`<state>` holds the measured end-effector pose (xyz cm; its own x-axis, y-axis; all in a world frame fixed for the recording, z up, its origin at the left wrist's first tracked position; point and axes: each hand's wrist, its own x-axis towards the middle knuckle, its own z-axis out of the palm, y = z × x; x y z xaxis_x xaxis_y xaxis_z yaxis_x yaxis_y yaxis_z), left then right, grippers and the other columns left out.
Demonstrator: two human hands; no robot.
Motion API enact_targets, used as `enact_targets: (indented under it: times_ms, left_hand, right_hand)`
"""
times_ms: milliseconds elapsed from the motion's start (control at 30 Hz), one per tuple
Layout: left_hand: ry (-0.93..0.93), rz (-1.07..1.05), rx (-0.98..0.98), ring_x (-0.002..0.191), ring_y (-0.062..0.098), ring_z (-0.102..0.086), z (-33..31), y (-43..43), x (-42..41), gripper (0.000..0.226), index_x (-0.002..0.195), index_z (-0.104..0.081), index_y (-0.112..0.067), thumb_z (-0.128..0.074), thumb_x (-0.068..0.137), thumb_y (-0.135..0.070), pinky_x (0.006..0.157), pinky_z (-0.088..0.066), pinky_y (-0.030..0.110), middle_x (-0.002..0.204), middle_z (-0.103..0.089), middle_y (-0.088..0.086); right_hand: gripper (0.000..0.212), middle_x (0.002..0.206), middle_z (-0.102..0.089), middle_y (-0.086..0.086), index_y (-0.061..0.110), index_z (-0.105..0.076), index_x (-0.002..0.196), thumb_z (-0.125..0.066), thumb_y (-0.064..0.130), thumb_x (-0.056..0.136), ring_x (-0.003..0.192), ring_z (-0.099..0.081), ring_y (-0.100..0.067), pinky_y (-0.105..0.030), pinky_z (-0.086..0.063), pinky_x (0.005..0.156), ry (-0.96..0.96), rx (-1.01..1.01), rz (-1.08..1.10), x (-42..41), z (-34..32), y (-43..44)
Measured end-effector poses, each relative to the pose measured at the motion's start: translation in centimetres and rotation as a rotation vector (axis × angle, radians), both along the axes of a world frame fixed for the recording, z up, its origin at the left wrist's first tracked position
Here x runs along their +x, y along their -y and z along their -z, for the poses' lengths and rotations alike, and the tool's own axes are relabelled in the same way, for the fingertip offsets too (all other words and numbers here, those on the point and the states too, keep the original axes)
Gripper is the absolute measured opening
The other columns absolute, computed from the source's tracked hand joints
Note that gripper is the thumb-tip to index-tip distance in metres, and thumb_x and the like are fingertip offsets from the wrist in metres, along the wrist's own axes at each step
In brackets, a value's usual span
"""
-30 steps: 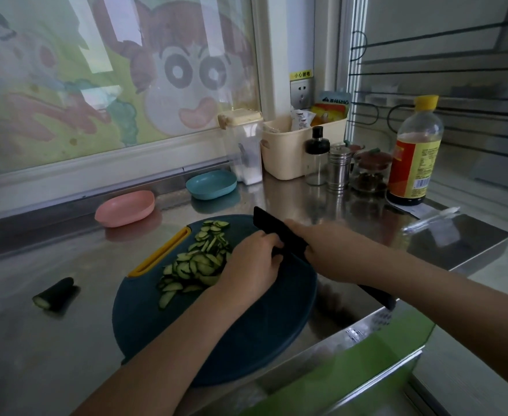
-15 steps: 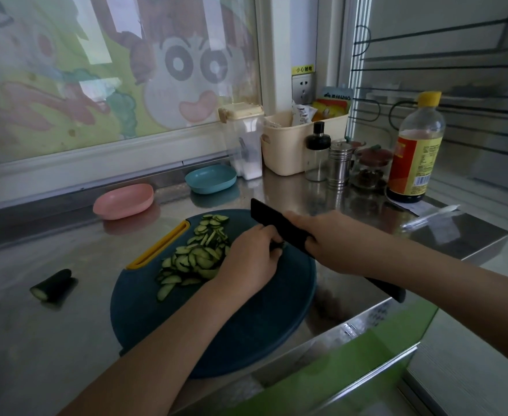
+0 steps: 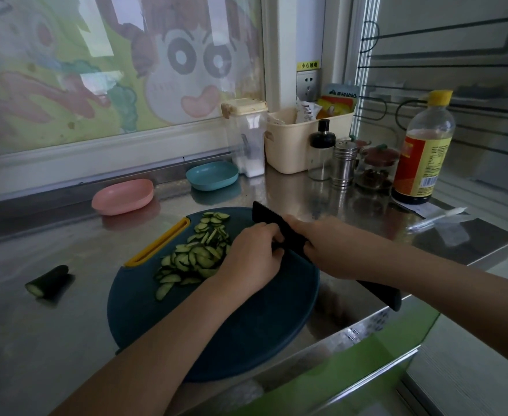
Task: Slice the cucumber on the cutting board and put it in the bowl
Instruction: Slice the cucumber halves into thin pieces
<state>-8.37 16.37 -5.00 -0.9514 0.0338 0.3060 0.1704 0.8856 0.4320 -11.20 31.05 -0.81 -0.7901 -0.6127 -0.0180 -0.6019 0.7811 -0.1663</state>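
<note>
Knife gripped by right hand; left hand curled beside cucumber slices.

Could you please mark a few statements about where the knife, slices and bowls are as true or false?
1. The right hand grips the black knife. True.
2. The cucumber slices lie in the pink bowl. False: they lie on the cutting board.
3. A cucumber end lies on the counter, off the board. True.
4. The blue bowl stands on the cutting board. False: it stands on the counter behind it.
</note>
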Motion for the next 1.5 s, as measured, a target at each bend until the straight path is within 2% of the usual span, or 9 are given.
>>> enact_targets:
  times_ms: [67,233,300,400,633,900,1100,1267,1500]
  left_hand:
    - [0.001,0.003,0.004,0.101,0.021,-0.058,0.0,0.0,0.0,0.02,0.107,-0.063,-0.01,-0.061,0.087,-0.013,0.088,-0.046,0.037,0.108,-0.062,0.006]
    - [-0.017,-0.001,0.0,0.101,0.02,-0.057,0.2,-0.1,0.2,0.023,0.11,-0.063,-0.011,-0.061,0.088,-0.015,0.088,-0.046,0.035,0.108,-0.06,0.005]
    - [-0.023,-0.01,0.007,0.1,0.02,-0.057,0.2,-0.1,0.2,0.022,0.109,-0.063,-0.011,-0.062,0.088,-0.015,0.088,-0.046,0.033,0.108,-0.06,0.005]
    - [-0.031,-0.011,0.001,0.1,0.019,-0.057,0.1,-0.1,0.2,0.02,0.107,-0.063,-0.011,-0.062,0.087,-0.016,0.087,-0.045,0.031,0.107,-0.06,0.005]
    - [-0.034,-0.027,-0.001,0.1,0.019,-0.057,0.2,-0.2,0.3,0.017,0.104,-0.064,-0.012,-0.062,0.088,-0.016,0.088,-0.045,0.031,0.107,-0.061,0.005]
    - [-0.023,-0.024,-0.009,0.1,0.02,-0.057,0.1,-0.1,0.2,0.015,0.102,-0.063,-0.012,-0.062,0.088,-0.016,0.087,-0.044,0.03,0.107,-0.062,0.005]
    - [-0.026,-0.03,-0.013,0.1,0.021,-0.057,0.2,-0.1,0.2,0.015,0.102,-0.063,-0.011,-0.062,0.088,-0.017,0.087,-0.045,0.034,0.108,-0.062,0.006]
    - [-0.05,-0.043,-0.013,0.103,0.02,-0.06,0.2,-0.1,0.2,0.022,0.109,-0.066,-0.009,-0.062,0.089,-0.016,0.087,-0.046,0.03,0.111,-0.067,0.006]
    - [-0.046,-0.045,0.043,0.099,0.017,-0.061,0.3,0.2,0.1,0.02,0.104,-0.067,-0.011,-0.067,0.085,-0.017,0.087,-0.048,0.032,0.106,-0.066,0.004]
  right_hand:
    - [0.06,0.083,-0.044,-0.004,0.025,-0.016,0.149,-0.039,0.012,0.095,0.065,-0.042,-0.015,-0.026,-0.037,0.059,-0.012,-0.006,0.004,0.0,0.6,0.2]
    - [0.061,0.087,-0.046,-0.002,0.03,-0.02,0.148,-0.039,0.009,0.094,0.063,-0.043,-0.011,-0.015,-0.033,0.049,0.059,-0.138,0.023,-0.1,1.1,-0.6]
    - [0.061,0.085,-0.045,-0.002,0.03,-0.017,0.149,-0.037,0.01,0.095,0.063,-0.044,-0.012,-0.019,-0.035,0.051,0.059,-0.132,0.046,0.2,1.1,-0.7]
    - [0.06,0.073,-0.041,0.004,0.029,-0.018,0.149,-0.037,0.011,0.095,0.055,-0.039,-0.005,-0.011,-0.03,0.045,0.039,-0.123,0.054,0.5,0.7,-0.8]
    - [0.058,0.066,-0.038,0.008,0.028,-0.022,0.147,-0.036,0.01,0.094,0.053,-0.04,-0.004,-0.015,-0.034,0.045,0.015,-0.114,0.054,1.1,-0.5,-1.2]
    - [0.056,0.067,-0.04,0.008,0.03,-0.026,0.145,-0.036,0.01,0.094,0.055,-0.044,-0.006,-0.029,-0.043,0.059,0.034,-0.117,0.047,1.4,-0.8,-1.1]
    - [0.057,0.066,-0.041,0.008,0.031,-0.023,0.146,-0.035,0.01,0.095,0.051,-0.044,-0.007,-0.023,-0.041,0.049,0.034,-0.087,0.033,1.3,-0.7,-1.1]
    - [0.055,0.083,-0.048,-0.003,0.025,-0.025,0.145,-0.038,0.012,0.094,0.068,-0.051,-0.019,-0.031,-0.045,0.063,0.02,-0.03,0.016,0.9,0.0,-0.2]
    - [0.063,0.101,-0.06,-0.013,0.03,-0.015,0.149,-0.038,0.012,0.093,0.074,-0.049,-0.018,-0.026,-0.038,0.065,0.05,-0.136,0.056,0.5,1.2,-0.5]
